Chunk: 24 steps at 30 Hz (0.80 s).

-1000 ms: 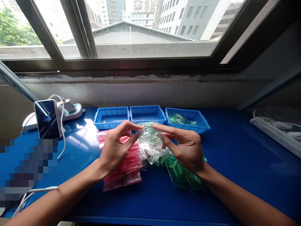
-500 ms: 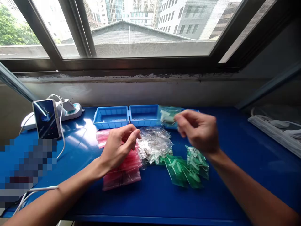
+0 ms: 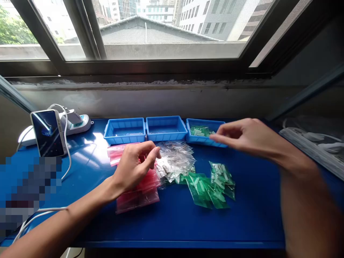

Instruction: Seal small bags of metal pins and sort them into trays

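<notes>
Fingers [image 3: 146, 146] loosely curled, left hand [image 3: 134, 165] over pink film [image 3: 138, 201]; right hand [image 3: 247, 139] at ribbed tray [image 3: 201, 141], hold unclear.

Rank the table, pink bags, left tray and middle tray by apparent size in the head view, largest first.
1. Table
2. Pink bags, partly behind the left hand
3. Left tray and middle tray: too alike to rank

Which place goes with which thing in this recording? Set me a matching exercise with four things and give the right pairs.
Things:
1. Phone
2. Pink bags
3. Clear bags
4. Right hand

Places:
A. partly hidden behind the left hand
B. at the tray with green plastic inside
C. standing by the power strip
D. just in front of the middle tray

Pairs: 1-C, 2-A, 3-D, 4-B.
</notes>
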Motion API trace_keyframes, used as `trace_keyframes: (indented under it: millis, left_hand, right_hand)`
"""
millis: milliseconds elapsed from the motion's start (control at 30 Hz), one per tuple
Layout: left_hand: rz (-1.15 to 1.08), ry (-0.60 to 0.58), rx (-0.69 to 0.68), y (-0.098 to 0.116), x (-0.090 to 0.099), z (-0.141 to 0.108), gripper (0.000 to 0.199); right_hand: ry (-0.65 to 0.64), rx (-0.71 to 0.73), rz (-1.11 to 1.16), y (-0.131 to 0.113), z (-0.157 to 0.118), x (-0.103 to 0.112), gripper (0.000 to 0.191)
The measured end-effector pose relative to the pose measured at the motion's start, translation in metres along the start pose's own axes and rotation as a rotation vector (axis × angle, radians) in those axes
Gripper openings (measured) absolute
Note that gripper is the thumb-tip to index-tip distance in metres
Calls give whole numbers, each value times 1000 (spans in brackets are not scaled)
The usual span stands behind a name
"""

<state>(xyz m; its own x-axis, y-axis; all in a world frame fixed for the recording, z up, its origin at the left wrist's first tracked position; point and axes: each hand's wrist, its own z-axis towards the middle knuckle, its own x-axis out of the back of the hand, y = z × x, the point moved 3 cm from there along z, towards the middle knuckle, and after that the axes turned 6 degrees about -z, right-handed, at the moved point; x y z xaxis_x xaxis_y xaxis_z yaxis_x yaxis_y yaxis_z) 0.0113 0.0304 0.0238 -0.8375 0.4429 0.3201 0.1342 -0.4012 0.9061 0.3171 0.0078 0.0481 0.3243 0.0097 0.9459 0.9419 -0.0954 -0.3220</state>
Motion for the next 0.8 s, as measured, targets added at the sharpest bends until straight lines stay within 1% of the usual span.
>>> trace_keyframes:
  millis: [33,67,100,133,267,367,467,633,733,800]
  left_hand:
    - [2,-1,-1,0,0,0,34]
    - [5,-3,-2,0,0,0,34]
    - [7,-5,-4,0,0,0,34]
    - [9,-9,-5,0,0,0,34]
    - [29,-19,-1,1,0,1,34]
    - [39,-23,1,2,-1,1,34]
    - [47,-31,-2,2,-1,0,34]
    - [65,-43,-15,1,-2,1,34]
    - [65,-49,-20,0,-2,1,34]
    - [65,-52,-23,1,-2,1,34]
  right_hand:
    - [-193,29,4,1,-4,-4,50]
    - [-338,39,-7,4,-9,-7,48]
    - [-427,38,-31,7,-12,-11,48]
    - [-457,33,-65,10,-13,-15,49]
    - [-351,60,-215,15,-8,-31,43]
    - [-323,92,-244,13,-4,-38,36]
    - [-295,133,-190,10,-3,-37,32]
    - [-196,222,-33,1,-5,-28,29]
    - [-225,280,26,-6,-7,-25,28]
    - [-216,310,85,-11,-8,-22,27]
